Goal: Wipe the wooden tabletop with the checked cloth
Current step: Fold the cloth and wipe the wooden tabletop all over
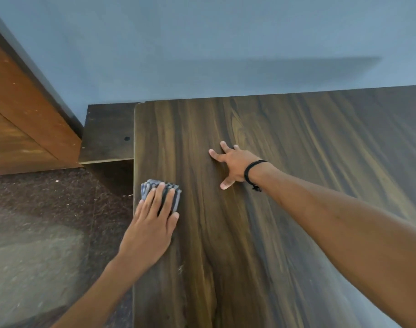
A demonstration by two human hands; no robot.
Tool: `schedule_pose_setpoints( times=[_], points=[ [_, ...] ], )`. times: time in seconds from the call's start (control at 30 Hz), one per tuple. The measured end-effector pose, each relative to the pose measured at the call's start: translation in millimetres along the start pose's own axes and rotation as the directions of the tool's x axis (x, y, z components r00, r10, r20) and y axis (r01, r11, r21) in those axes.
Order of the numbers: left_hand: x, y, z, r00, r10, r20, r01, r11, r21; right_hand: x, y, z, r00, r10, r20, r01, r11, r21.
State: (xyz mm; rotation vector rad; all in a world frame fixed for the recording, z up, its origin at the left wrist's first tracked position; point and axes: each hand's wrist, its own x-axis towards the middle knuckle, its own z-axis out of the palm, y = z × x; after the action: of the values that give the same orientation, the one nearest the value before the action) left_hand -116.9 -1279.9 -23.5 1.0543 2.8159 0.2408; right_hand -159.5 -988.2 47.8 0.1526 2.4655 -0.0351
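Near tabletop: the dark brown, streaky-grained wooden tabletop (249, 256) fills the lower middle and right of the view. A few pale flecks lie near its left edge, nearer the person than the cloth.
Floor: a dark speckled stone floor (48, 209) lies below and to the left of the table.
Left hand: the left hand (152, 223) lies flat on the cloth with its fingers straight and close together. It presses down and does not curl round the fabric.
Cloth: the folded grey-blue and black checked cloth (146, 189) sits on the tabletop right at the left edge, under the left fingers. Only its far and side margins show.
Handling: the cloth looks soft, thin and light, so it will likely bunch or slip if only pinched. A flat palm over the middle of the fold, as here, seems the best hold. The smooth top should let it glide easily.
Risk: this close to the edge, a leftward stroke could push the cloth off the table.
Right hand: the right hand (233, 165) rests farther in on the bare wood with fingers splayed, holding nothing, and seems to brace the body. A thin black wristband (252, 169) circles the wrist.
Side ledge: a lower dark wooden panel (107, 133) with a small round hole adjoins the far left corner.
Left background: an orange-brown wooden door or cabinet face (18, 114), which of the two is unclear.
Far: a plain blue-grey wall (226, 43) meets the table's far edge.
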Motion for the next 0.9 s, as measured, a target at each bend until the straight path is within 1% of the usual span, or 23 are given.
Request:
schedule_pose_setpoints(
  times=[0.1,0.2,0.23,0.3,0.4,0.47,0.57,0.63,0.7,0.77,0.83,0.9],
  points=[
    [40.3,-8.6,1.1,0.999,-0.028,-0.042,0.03,0.998,0.052,0.8,-0.6,-0.4,1.0,0.002,-0.005,-0.002,1.0,-0.012],
    [81.9,-11.6,-3.7,0.983,-0.169,-0.069,0.169,0.986,-0.006,1.2,0.4,2.4,1.0,0.003,-0.008,-0.003,1.0,0.0],
    [80.4,-8.6,-2.0,0.98,-0.186,-0.073,0.185,0.982,-0.022,1.0,0.6,3.0,1.0,0.004,-0.01,-0.004,1.0,0.0],
    [50.7,5.9,-0.9,0.984,-0.166,-0.067,0.165,0.986,-0.022,0.6,0.3,3.3,1.0,0.001,-0.007,-0.001,1.0,0.004],
    [-26.3,35.1,7.1,0.995,-0.098,-0.002,0.098,0.995,-0.027,0.9,1.5,3.5,1.0,-0.001,-0.008,0.002,1.0,0.015],
    [-38.4,36.7,8.3,0.996,-0.086,0.002,0.086,0.996,-0.035,2.1,2.1,2.7,1.0,-0.006,-0.01,0.007,1.0,0.017],
    [10.1,20.1,4.5,0.996,-0.088,-0.033,0.088,0.996,-0.001,2.9,2.0,1.6,1.0,-0.004,-0.017,0.004,1.0,-0.005],
    [55.3,5.7,-2.2,0.986,-0.157,-0.059,0.156,0.987,-0.029,2.5,1.8,3.3,1.0,-0.002,-0.025,0.002,1.0,-0.013],
    [77.1,-1.6,-5.2,0.976,-0.207,-0.061,0.206,0.978,-0.025,1.3,2.0,5.0,1.0,0.005,-0.03,-0.006,1.0,-0.018],
    [59.0,4.1,0.1,0.976,-0.207,-0.062,0.207,0.978,-0.018,-0.2,1.3,5.1,1.0,0.002,-0.031,-0.003,1.0,-0.022],
    [9.4,20.2,7.5,0.98,-0.188,-0.072,0.187,0.982,-0.022,-1.5,0.8,4.4,0.999,0.003,-0.034,-0.004,1.0,-0.021],
    [-50.5,38.5,13.7,0.985,-0.172,-0.034,0.17,0.985,-0.037,-1.1,0.2,4.5,0.999,0.009,-0.033,-0.011,0.999,-0.032]
  ],
)
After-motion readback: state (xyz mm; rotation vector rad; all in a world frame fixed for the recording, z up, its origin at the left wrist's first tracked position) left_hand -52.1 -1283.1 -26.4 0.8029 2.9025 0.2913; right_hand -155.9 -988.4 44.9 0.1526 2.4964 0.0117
